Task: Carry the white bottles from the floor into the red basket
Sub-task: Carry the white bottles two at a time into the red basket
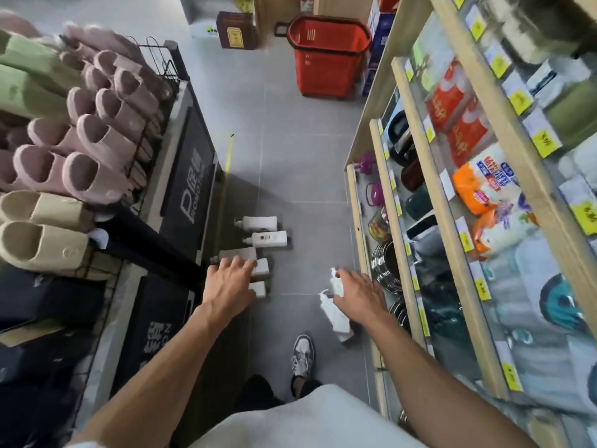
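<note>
Several white pump bottles lie on the grey floor of a shop aisle. Two lie free, one point(260, 223) farther off and one point(269, 239) nearer. My left hand point(229, 286) reaches down over a cluster of three more bottles point(262, 266), fingers spread and relaxed, hiding part of them. My right hand point(357, 294) holds two white pump bottles point(336, 313) by their necks, and they hang down above the floor.
A rack of pink, green and beige slippers point(80, 150) stands on the left above dark boxes. Wooden shelves point(429, 189) with packaged goods line the right. A red shopping basket point(328, 56) stands at the aisle's far end. My shoe point(302, 354) is below.
</note>
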The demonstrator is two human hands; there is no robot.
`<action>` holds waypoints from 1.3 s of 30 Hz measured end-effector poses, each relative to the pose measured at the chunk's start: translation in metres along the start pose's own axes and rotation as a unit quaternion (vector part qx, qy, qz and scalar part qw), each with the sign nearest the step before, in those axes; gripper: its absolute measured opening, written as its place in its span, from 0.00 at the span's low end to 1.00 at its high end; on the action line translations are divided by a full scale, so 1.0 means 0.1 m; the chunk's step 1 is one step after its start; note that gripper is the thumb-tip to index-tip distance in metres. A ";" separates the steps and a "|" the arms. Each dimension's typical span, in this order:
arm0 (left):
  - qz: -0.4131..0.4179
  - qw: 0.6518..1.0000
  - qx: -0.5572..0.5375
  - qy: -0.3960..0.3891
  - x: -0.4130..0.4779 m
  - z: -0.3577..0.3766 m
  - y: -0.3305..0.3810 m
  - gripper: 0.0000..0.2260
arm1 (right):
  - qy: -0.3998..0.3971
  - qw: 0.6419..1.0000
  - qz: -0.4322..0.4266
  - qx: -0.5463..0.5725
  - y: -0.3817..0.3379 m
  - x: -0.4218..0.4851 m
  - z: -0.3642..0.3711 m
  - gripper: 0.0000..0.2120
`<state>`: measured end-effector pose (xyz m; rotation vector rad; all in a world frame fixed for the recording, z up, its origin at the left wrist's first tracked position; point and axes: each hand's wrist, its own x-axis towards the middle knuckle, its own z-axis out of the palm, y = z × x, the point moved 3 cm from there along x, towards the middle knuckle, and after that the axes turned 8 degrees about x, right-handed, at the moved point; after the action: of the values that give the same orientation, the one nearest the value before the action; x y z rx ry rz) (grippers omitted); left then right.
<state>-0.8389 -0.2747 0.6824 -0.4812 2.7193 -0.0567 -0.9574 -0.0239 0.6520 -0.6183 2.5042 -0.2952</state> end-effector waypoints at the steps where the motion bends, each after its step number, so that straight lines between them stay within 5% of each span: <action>1: -0.002 1.000 0.000 -0.002 0.07 -0.02 -0.02 0.30 | -0.003 1.000 0.001 0.003 -0.01 0.08 -0.03 0.26; 16: -0.003 0.997 0.020 -0.080 1.09 0.75 -0.47 0.32 | -0.064 0.994 0.083 0.039 0.47 0.99 0.57 0.22; 24: -0.020 0.992 0.047 -0.119 1.85 1.96 -0.46 0.33 | -0.088 0.985 0.146 0.030 1.16 1.75 1.45 0.28; 39: 0.016 0.977 0.099 -0.188 2.49 4.23 -0.38 0.30 | -0.046 0.959 0.264 0.090 2.08 2.56 3.16 0.23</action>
<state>-0.8859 -0.3837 0.2052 -0.3483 2.3199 -0.2039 -1.0515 0.0083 0.2058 0.1141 2.4062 -0.2766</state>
